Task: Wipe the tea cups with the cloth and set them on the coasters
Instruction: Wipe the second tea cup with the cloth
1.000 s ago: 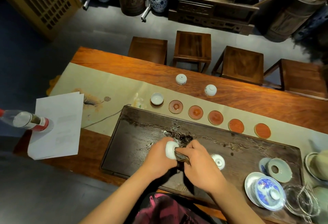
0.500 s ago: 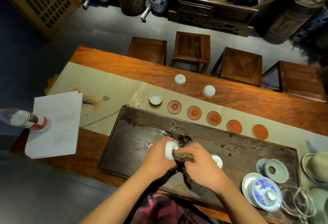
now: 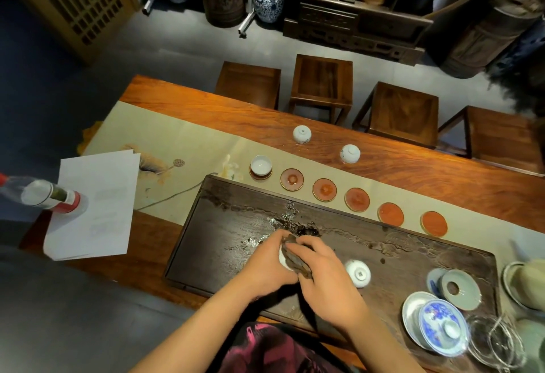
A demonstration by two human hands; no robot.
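Over the dark wooden tea tray (image 3: 224, 225), my left hand (image 3: 265, 266) grips a small white tea cup (image 3: 282, 257). My right hand (image 3: 327, 278) presses a dark brown cloth (image 3: 295, 259) against it, so most of the cup is hidden. Another white cup (image 3: 358, 273) lies upside down on the tray just right of my hands. One cup (image 3: 261, 164) stands upright on the leftmost coaster. Several empty red-brown coasters (image 3: 324, 189) run in a row to its right. Two more cups (image 3: 302, 134) (image 3: 350, 153) sit upside down on the table beyond the row.
At the tray's right end are a blue-and-white lidded gaiwan (image 3: 442, 325), a pale saucer with a hole (image 3: 460, 289) and a glass pitcher (image 3: 498, 343). White paper (image 3: 97, 204) and a bottle (image 3: 44, 195) lie at left. Wooden stools (image 3: 321, 83) line the far side.
The cloth now covers much more of the cup, and my right hand has shifted left over it. Both hands stay above the tray's middle.
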